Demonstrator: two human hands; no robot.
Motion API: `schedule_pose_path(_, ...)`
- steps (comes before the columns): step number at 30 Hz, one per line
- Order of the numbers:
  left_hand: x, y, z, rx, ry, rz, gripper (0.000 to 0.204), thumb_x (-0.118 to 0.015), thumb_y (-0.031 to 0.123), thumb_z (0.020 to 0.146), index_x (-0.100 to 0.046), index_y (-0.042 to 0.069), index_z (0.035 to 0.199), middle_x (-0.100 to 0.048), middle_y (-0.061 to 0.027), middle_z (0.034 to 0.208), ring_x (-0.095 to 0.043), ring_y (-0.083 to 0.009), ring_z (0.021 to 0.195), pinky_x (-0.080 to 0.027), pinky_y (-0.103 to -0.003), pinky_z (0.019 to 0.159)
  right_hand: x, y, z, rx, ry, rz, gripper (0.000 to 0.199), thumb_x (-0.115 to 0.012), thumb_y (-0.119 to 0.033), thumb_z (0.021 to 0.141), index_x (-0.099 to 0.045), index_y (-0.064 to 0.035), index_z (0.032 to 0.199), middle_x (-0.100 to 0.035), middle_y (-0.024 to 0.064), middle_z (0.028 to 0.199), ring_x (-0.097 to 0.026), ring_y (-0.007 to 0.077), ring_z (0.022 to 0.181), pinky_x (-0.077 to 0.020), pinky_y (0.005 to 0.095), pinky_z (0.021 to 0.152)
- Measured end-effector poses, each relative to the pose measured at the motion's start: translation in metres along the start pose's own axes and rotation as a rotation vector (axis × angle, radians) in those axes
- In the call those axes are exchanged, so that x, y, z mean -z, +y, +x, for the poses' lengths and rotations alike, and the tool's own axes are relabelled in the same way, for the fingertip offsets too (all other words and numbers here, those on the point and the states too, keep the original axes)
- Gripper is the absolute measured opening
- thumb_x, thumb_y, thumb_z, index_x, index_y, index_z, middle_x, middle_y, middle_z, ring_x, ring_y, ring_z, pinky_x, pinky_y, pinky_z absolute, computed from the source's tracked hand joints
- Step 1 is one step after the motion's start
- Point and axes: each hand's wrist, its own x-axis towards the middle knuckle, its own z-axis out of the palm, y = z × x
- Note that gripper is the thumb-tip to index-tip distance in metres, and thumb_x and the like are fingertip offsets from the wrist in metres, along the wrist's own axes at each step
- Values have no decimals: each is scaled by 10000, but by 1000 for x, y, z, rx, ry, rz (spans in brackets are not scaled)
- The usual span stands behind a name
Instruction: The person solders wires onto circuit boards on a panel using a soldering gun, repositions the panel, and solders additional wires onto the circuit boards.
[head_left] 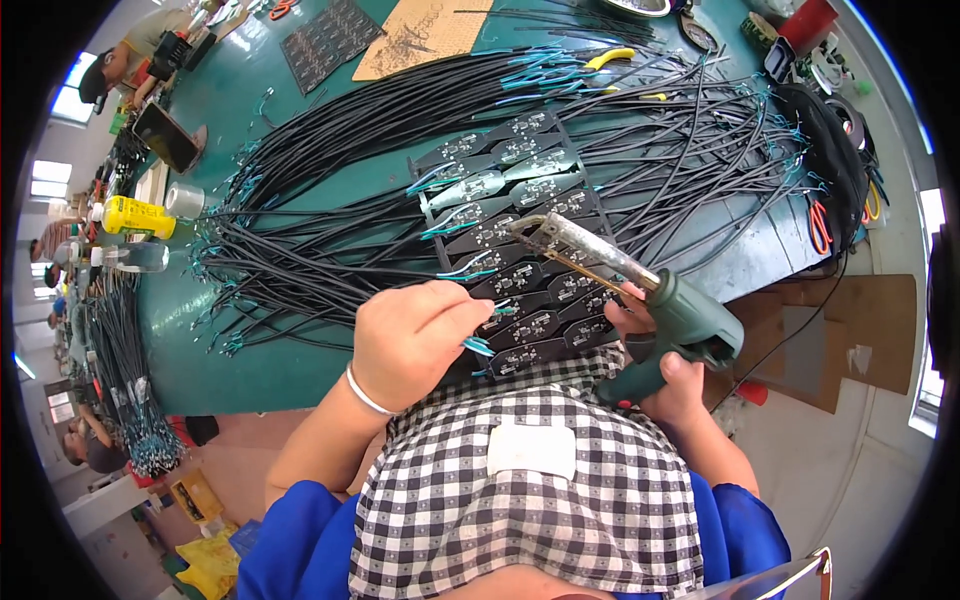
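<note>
My left hand (412, 338) is closed in a pinch over the near left side of the circuit board panel (532, 273). Blue wire ends (478, 346) of a black cable stick out beside its fingers; the grip itself is partly hidden. My right hand (672, 385) is wrapped round the handle of a green soldering gun (700, 318). The gun's metal tip points left and away, above the middle of the panel, with a thin brass-coloured tube along its barrel. Black boards fill the panel in rows, and several have blue wires at their left ends.
Black cables (340, 140) lie bundled left of and behind the panel, and more spread to the right. Yellow-handled pliers (608, 60) rest behind them. A yellow bottle (138, 217) and a tape roll (184, 200) stand at left. A black bag (822, 150) sits at the right edge.
</note>
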Motion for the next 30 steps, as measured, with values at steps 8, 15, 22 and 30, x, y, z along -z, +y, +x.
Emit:
schedule_pose_path(8, -9, 4, -3, -151, -106, 122, 207, -650, 76, 636, -662, 100, 841, -582, -13, 726, -563, -157, 559, -413, -275, 443, -4, 5, 4, 13, 7, -8, 783, -673, -425, 734, -375, -32, 1342, -438, 167, 1348, -455, 294, 1222, -298, 444, 1075)
schedule_pose_path(15, -11, -3, -7, -153, -144, 113, 228, -605, 127, 698, -624, 105, 923, -554, -11, 809, -530, -146, 574, -424, -282, 488, 27, -25, -38, 196, -125, -630, 554, -581, -214, 853, -282, -8, 1272, -648, 122, 864, -658, 219, 815, -473, 360, 815)
schedule_pose_path(22, -13, -8, -8, -150, -140, 41, 229, -604, 119, 706, -611, 96, 935, -536, -23, 793, -523, -163, 568, -430, -293, 488, 33, -26, -64, 68, -125, -999, 481, -640, -170, 753, -428, -45, 1166, -632, 91, 905, -630, 204, 755, -470, 341, 772)
schedule_pose_path(30, -14, -8, -6, -166, -132, 48, 226, -610, 115, 707, -613, 99, 933, -538, -21, 783, -527, -161, 574, -430, -287, 485, 39, -20, -56, 176, -241, -1184, 509, -609, -172, 786, -308, -6, 1162, -609, 88, 807, -602, 171, 713, -442, 337, 796)
